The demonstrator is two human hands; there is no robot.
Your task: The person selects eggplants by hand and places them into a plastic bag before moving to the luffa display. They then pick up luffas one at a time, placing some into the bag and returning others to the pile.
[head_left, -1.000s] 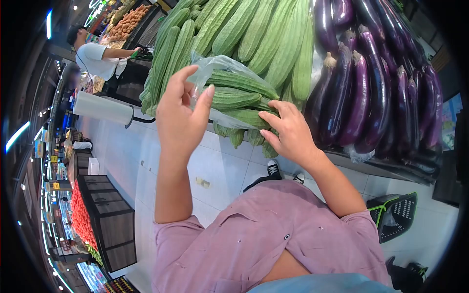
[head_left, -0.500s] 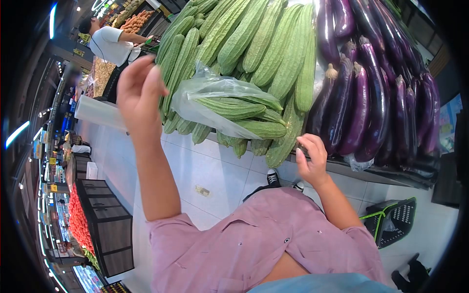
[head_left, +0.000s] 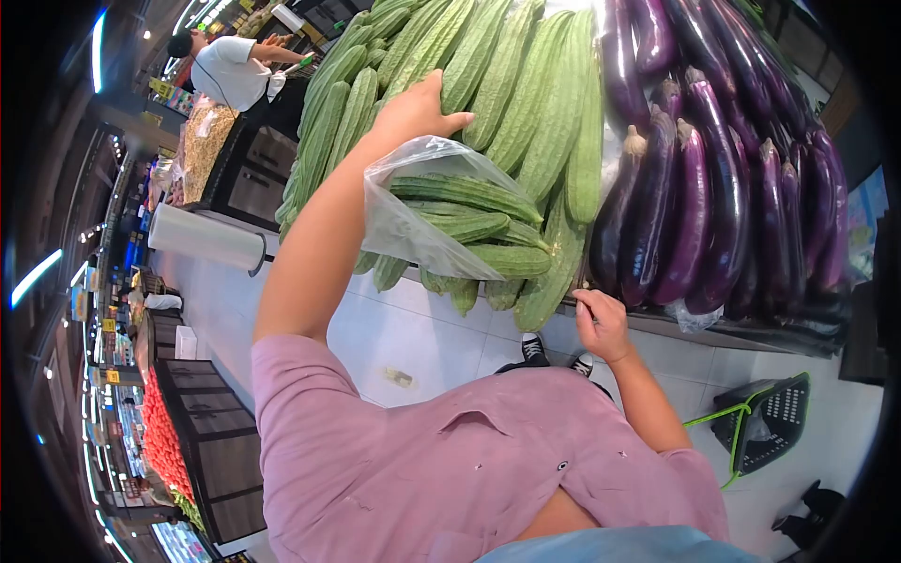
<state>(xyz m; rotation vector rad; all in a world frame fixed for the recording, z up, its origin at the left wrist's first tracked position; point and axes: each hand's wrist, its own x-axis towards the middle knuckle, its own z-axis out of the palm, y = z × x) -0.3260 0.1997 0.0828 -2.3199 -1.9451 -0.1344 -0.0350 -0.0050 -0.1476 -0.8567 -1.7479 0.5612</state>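
Observation:
My left hand [head_left: 418, 114] is stretched out over the pile of ridge gourds [head_left: 530, 122], thumb spread away from the fingers, palm down at the gourds' surface. Under its wrist lies a clear plastic bag [head_left: 394, 220] with several ridge gourds [head_left: 469, 225] in it, their ends showing at its open mouth. Near the front edge of the display, my right hand [head_left: 603, 324] has its fingers curled in, with nothing visible in them. Just left of it is the tip of a loose ridge gourd [head_left: 544, 286].
Purple eggplants [head_left: 690, 206] fill the display's right side. A plastic bag roll [head_left: 206, 239] sticks out at the left. A black basket with a green handle [head_left: 765, 422] stands on the floor at right. At upper left, another person [head_left: 230, 70] stands by other produce.
My left hand has gone from left of the bag, raised, forward and right onto the gourds. My right hand has dropped slightly and its fingers have curled in. The bag's film has shifted.

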